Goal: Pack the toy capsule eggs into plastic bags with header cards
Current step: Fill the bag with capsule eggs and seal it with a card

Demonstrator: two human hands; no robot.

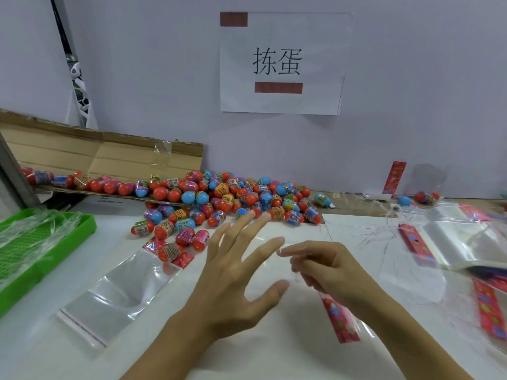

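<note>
right hand (326, 267) pinches bag (343, 319) mouth, film thin and slippery, grip by stiff header card; left hand (241, 267) splayed, released, near egg pile (233, 204)

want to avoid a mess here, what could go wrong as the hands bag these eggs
1. The capsule egg pile lies loose and unfenced on the table; a reaching left hand could send eggs rolling.
2. The right hand pinches a thin clear bag with a red header card; a slack grip might let it slip.
3. One egg sits on the flat bag by its header and may roll away.
</note>
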